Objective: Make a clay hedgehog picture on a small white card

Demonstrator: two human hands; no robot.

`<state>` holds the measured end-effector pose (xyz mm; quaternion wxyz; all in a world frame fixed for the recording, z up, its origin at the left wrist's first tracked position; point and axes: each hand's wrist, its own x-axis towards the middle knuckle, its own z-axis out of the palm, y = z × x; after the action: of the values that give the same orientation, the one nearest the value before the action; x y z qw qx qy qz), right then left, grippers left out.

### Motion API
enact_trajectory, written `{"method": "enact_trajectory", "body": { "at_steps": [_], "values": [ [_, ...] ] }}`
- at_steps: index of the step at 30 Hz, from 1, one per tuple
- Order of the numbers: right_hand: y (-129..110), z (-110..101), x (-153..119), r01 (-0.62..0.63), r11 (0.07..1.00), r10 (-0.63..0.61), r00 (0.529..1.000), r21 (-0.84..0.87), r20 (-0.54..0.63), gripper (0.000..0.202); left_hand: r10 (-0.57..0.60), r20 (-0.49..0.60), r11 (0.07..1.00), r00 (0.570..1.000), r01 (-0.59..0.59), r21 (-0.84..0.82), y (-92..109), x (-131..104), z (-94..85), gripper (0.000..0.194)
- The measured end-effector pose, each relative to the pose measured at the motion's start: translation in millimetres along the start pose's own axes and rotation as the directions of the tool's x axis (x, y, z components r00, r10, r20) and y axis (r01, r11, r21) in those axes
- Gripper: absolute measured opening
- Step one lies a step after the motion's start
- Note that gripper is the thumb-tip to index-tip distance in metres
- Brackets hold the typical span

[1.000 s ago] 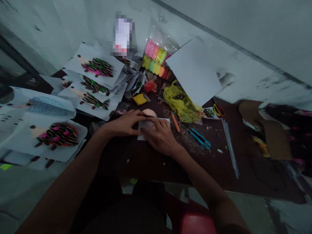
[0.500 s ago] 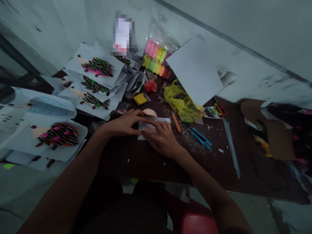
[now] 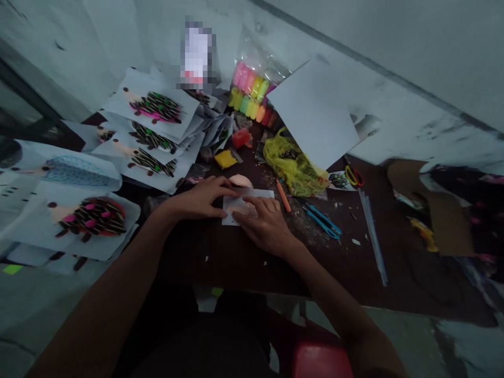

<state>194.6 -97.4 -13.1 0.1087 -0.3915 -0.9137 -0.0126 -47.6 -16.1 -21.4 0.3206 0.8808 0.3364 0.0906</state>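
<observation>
A small white paper (image 3: 268, 195) lies flat on the dark table, with a thin pale shape on it between my hands. My left hand (image 3: 200, 199) rests at the paper's left edge, thumb and fingers apart and nothing held. On the paper's right part is my right hand (image 3: 263, 220), its fingers apart, touching the pale shape near its right side. A lump of peach clay (image 3: 240, 181) sits just beyond the paper. To the right lies an orange stick (image 3: 283, 196), and past it a blue cutter (image 3: 323, 221).
Hedgehog pictures (image 3: 153, 107) are stacked at left. Behind are yellow clay (image 3: 226, 158), red clay (image 3: 241, 137), bagged coloured clay (image 3: 252, 92) and a yellow plastic bag (image 3: 293, 165). Scissors (image 3: 354, 177) and clear sticks (image 3: 373, 236) lie at right.
My right hand has shifted slightly right and its fingers have drawn back, showing more of the pale shape on the paper. My left hand has stayed almost still.
</observation>
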Motion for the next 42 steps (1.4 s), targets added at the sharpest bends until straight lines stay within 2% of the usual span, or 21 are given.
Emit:
{"method": "enact_trajectory", "body": {
  "at_steps": [5, 11, 14, 20, 34, 42],
  "values": [
    [-1, -2, -3, -0.015, 1.0, 0.015, 1.0, 0.003, -0.004, 0.03, -0.002, 0.003, 1.0, 1.0, 0.002, 0.013, 2, -1, -1.8, 0.054],
    [1, -5, -11, -0.067, 0.994, 0.067, 0.998, 0.089, -0.001, 0.028, -0.012, 0.02, 1.0, 1.0, 0.012, 0.015, 4, 0, -3.1, 0.055],
    [1, -6, -14, -0.087, 0.994, 0.087, 0.996, 0.073, -0.007, 0.029, -0.013, 0.018, 1.0, 1.0, 0.013, 0.021, 4, 0, -2.7, 0.056],
    [-2, -5, -11, -0.042, 0.999, 0.041, 0.999, 0.032, 0.022, 0.032, -0.021, 0.005, 0.999, 1.0, 0.021, 0.025, 4, 0, -1.5, 0.055],
    [-4, -7, -16, -0.102, 0.995, 0.102, 0.994, 0.014, -0.024, 0.026, -0.005, 0.002, 1.0, 1.0, 0.004, 0.019, 4, -1, -1.8, 0.054],
    [-5, -8, -16, -0.117, 0.993, 0.117, 0.993, 0.028, -0.013, 0.024, 0.002, 0.001, 1.0, 1.0, -0.002, 0.012, 3, -1, -1.4, 0.053]
  ]
}}
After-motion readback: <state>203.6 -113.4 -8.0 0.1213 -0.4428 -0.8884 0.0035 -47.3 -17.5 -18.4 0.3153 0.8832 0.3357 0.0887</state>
